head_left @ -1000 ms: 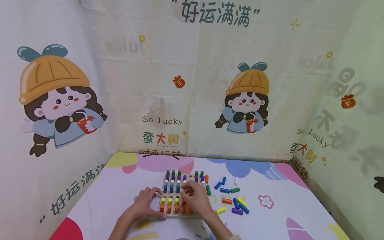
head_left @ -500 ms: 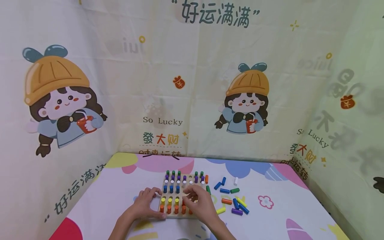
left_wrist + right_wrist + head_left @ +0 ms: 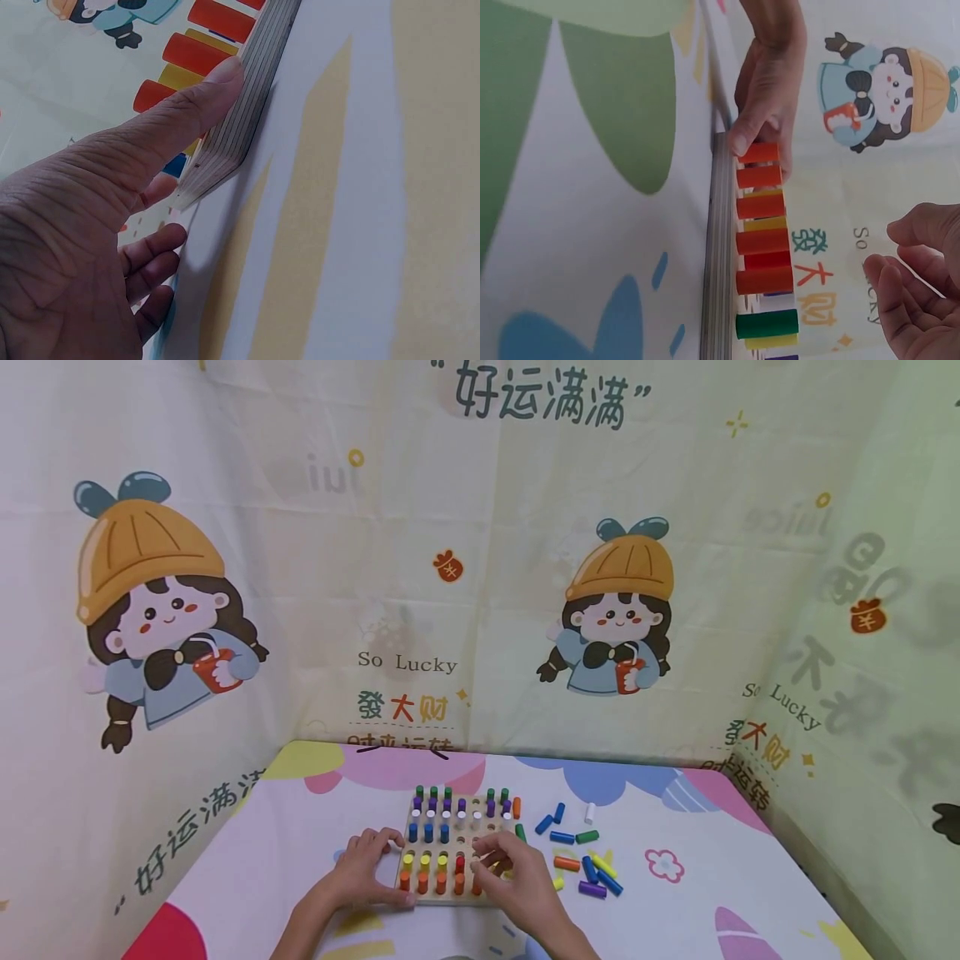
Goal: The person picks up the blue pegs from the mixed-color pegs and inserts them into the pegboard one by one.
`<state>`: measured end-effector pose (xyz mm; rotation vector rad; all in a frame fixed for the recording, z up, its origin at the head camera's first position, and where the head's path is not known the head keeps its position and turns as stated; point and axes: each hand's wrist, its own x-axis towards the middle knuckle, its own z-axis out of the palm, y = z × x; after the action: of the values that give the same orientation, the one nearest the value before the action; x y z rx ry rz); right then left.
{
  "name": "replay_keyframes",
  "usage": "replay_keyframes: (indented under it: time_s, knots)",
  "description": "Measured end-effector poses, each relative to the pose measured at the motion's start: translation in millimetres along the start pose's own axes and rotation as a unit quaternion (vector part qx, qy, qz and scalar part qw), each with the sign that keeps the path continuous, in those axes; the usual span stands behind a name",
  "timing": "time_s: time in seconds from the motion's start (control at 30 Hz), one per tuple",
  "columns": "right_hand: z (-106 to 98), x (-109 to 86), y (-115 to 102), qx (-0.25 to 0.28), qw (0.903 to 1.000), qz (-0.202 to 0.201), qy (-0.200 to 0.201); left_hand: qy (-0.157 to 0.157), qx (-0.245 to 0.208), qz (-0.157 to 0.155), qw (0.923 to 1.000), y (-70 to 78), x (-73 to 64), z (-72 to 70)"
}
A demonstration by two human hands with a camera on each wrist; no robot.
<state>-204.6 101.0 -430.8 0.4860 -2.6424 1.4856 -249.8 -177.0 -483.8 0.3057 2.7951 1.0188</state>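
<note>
A wooden pegboard (image 3: 450,902) lies on the table, with rows of upright coloured pegs. Orange pegs (image 3: 441,883) line its near side, with yellow pegs (image 3: 425,862), blue pegs (image 3: 429,832), white, purple and green ones behind. My left hand (image 3: 365,868) holds the near left corner, its thumb (image 3: 221,79) against the layered near edge. Over the board's right part hovers my right hand (image 3: 517,870), hiding some holes and pegs. In the right wrist view, thumb and index finger (image 3: 889,292) stand apart with nothing visible between them.
Right of the board lie several loose pegs, among them a purple peg (image 3: 592,889), a white peg (image 3: 590,812) and an orange peg (image 3: 567,862). An orange peg (image 3: 517,807) is close by the board's right edge. A printed cloth (image 3: 487,610) hangs behind the table.
My right hand has moved right and toward the near side, uncovering a white peg and some bare holes mid-board. My left hand has stayed at the corner.
</note>
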Motion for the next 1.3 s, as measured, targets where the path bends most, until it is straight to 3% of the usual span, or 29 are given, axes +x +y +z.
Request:
replay_keyframes:
  time_s: [0.2,0.53,0.8,1.3]
  knots:
    - [-8,-6.0,5,-0.008,0.9999,0.000,-0.010,0.002,-0.005,-0.002,1.0000,-2.7,1.3,2.0]
    - [-24,-16.8,19,-0.025,0.9996,0.007,0.010,-0.004,-0.010,-0.005,0.9999,-4.3,1.6,3.1]
    - [-35,-18.9,25,-0.013,0.9991,0.031,0.025,-0.006,0.000,-0.017,0.9998,-0.1,-0.2,-1.2]
    - [-51,-26.1,40,-0.045,0.9919,0.091,0.076,-0.005,0.005,-0.011,0.9999,-0.1,1.4,-0.3]
